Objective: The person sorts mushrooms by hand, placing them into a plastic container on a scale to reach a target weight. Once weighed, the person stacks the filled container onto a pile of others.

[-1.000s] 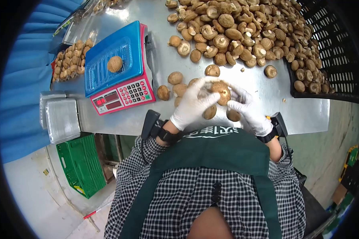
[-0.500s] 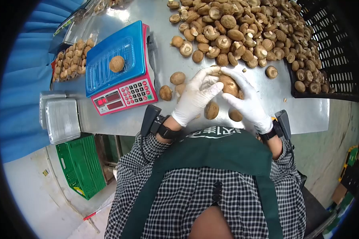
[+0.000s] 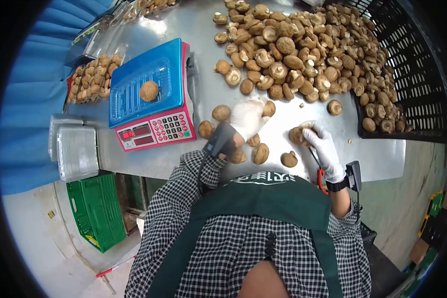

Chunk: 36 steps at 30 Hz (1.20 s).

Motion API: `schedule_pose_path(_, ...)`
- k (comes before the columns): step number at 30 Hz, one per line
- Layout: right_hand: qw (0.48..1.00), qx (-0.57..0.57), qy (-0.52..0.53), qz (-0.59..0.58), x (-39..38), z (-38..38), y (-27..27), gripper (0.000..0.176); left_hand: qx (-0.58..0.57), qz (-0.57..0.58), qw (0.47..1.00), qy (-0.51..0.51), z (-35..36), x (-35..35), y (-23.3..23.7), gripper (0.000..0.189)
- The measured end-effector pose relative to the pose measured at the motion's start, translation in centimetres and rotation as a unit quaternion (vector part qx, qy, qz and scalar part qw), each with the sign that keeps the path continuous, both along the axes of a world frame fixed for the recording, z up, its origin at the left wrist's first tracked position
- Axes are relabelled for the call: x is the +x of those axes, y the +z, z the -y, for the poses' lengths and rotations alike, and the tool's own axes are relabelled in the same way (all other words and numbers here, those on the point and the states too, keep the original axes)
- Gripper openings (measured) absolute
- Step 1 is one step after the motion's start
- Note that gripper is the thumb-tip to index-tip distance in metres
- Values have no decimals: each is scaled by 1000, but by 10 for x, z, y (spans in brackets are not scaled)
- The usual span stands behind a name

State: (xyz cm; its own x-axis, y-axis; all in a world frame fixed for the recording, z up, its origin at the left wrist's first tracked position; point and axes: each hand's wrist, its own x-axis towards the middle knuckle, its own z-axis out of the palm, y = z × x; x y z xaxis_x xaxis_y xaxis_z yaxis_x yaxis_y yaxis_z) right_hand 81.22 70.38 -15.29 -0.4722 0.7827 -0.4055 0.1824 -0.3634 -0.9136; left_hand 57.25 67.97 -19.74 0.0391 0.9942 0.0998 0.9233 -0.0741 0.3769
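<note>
The right hand (image 3: 324, 145) fingers grip one mushroom (image 3: 296, 134), lifting it off the desk (image 3: 367, 154). The left hand (image 3: 247, 118) covers loose mushrooms (image 3: 221, 112); it is blurry, so I cannot tell its grip.

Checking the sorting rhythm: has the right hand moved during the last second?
Yes. The right hand has parted from the left hand, shifting rightward, farther from the scale, with a mushroom at its fingertips.
</note>
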Motion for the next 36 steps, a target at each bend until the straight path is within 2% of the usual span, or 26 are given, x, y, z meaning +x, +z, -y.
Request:
schedule_pose_path(2,997,60,43,35,-2,-4,-5,21,7,2,999,-42,8,3,-8,39)
schedule_pose_path(4,989,111,80,54,-11,-10,-2,22,-98,-48,984,-138,20,8,17,44)
schedule_pose_path(7,966,207,126,95,-38,-21,1,25,-108,31,980,-166,35,3,25,43)
schedule_pose_path(8,951,251,137,117,-51,-26,1,26,-107,30,981,-161,34,-1,22,43)
schedule_pose_path(9,926,322,155,120,-64,-32,3,28,-47,100,984,-138,33,-6,18,39)
schedule_pose_path(10,925,325,159,118,-77,-36,5,28,15,168,979,-113,31,-11,20,36)
schedule_pose_path(11,910,333,188,161,-91,-40,6,31,-2,139,986,-88,29,-24,22,32)
schedule_pose_path(12,892,341,215,205,-103,-45,7,34,-6,143,989,-20,28,-35,28,30)
schedule_pose_path(14,797,498,232,253,-123,-53,-14,41,74,110,988,85,20,-56,23,33)
schedule_pose_path(16,721,567,255,306,-142,-55,-13,36,94,65,986,121,5,-67,19,36)
schedule_pose_path(17,658,623,237,350,-154,-58,-29,34,111,20,982,152,-2,-71,17,39)
schedule_pose_path(18,655,627,239,347,-159,-59,-43,34,114,20,981,157,-9,-73,10,39)
schedule_pose_path(20,583,640,243,438,-169,-54,-50,36,37,-44,983,172,-21,-72,-3,47)
schedule_pose_path(21,571,639,244,454,-172,-52,-53,41,26,-25,981,189,-25,-70,-1,46)
schedule_pose_path(22,570,640,243,454,-170,-52,-54,41,28,-25,981,189,-26,-70,-1,46)
schedule_pose_path(24,602,631,256,416,-161,-52,-53,49,117,81,968,208,-28,-71,-8,43)
schedule_pose_path(25,656,580,290,387,-153,-53,-40,55,144,161,952,217,-29,-73,-12,40)
schedule_pose_path(26,658,578,287,388,-145,-54,-34,55,143,161,953,214,-27,-77,-16,40)
schedule_pose_path(27,709,542,304,333,-135,-57,-31,55,27,385,895,225,-21,-78,-2,44)
schedule_pose_path(28,755,503,320,274,-126,-57,-25,55,-90,582,776,224,-15,-78,11,48)
schedule_pose_path(29,799,461,300,244,-117,-55,-15,53,-100,623,746,215,-8,-75,21,52)
schedule_pose_path(30,801,458,300,244,-112,-54,-11,53,-103,622,745,216,-4,-74,25,52)
schedule_pose_path(32,901,320,236,173,-104,-53,-2,55,-144,665,701,215,2,-72,29,50)
schedule_pose_path(33,923,288,211,147,-102,-52,9,58,-149,664,703,206,5,-71,33,50)
schedule_pose_path(34,924,285,209,147,-101,-50,11,58,-151,663,703,206,6,-68,37,50)
schedule_pose_path(36,916,358,146,108,-100,-47,15,60,-167,644,715,216,8,-63,45,52)
